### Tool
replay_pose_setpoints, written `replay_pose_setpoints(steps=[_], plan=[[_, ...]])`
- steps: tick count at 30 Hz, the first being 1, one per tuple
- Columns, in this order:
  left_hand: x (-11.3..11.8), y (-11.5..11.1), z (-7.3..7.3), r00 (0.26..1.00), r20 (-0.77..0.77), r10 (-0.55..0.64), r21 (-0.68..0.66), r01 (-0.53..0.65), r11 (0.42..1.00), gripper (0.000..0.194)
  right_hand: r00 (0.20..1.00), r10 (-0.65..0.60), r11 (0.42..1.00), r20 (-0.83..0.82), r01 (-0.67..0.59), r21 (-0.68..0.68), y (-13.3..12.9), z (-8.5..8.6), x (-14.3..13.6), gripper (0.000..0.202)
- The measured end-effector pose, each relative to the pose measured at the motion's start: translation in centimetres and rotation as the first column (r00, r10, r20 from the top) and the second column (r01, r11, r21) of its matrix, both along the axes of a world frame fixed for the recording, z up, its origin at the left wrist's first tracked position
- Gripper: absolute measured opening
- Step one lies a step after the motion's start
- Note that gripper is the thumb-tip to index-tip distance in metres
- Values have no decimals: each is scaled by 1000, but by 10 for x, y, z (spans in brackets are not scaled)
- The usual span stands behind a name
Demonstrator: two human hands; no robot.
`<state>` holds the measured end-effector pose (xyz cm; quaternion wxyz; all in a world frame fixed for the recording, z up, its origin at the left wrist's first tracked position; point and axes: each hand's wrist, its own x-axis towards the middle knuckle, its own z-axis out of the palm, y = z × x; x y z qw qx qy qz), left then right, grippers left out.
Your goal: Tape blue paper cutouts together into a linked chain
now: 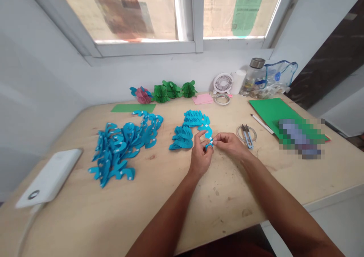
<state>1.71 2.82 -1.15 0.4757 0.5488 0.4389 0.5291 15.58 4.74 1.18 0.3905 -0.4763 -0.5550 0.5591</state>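
My left hand (201, 155) pinches a small blue paper cutout (209, 144) that has a white patch on it. From the other side my right hand (228, 144) closes its fingertips at the edge of this same piece. Just beyond the hands lie curved blue paper cutouts (196, 118), partly linked in a chain. A stack of folded blue cutouts (181, 137) sits left of my left hand. Farther left spreads a large tangled heap of blue paper cutouts (122, 143), many with small white patches.
Thread snips (247, 136) rest on a coiled cord to the right, near a pen (262, 123) and green sheets (280, 111) with a blurred-out object. Paper flowers (170, 90), a fan (223, 83) and a bottle (252, 76) line the wall. A white power bank (51, 177) lies left.
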Motion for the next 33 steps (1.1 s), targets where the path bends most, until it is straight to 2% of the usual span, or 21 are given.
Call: replay_pose_setpoints(steps=[4, 9, 13, 20, 26, 33], plan=[[1, 2, 1, 993, 106, 48, -95, -38, 995, 44, 993, -115, 993, 10, 115, 14, 2, -1, -1, 22], [1, 5, -1, 985, 151, 89, -208, -56, 976, 15, 980, -197, 979, 20, 196, 60, 5, -4, 2, 23], [1, 6, 0, 981, 150, 121, -228, -85, 970, 12, 982, -187, 979, 40, 183, 86, 5, -4, 3, 23], [1, 6, -1, 986, 134, 104, -227, -71, 971, 14, 991, -88, 993, 104, 79, 85, 2, -3, 0, 23], [1, 7, -3, 989, 124, 83, -219, -54, 974, 15, 983, -120, 988, 140, 104, 116, 3, -8, -3, 19], [1, 7, -5, 989, 129, 67, -215, -38, 976, 12, 967, -103, 988, 233, 73, 133, 1, -3, -2, 15]])
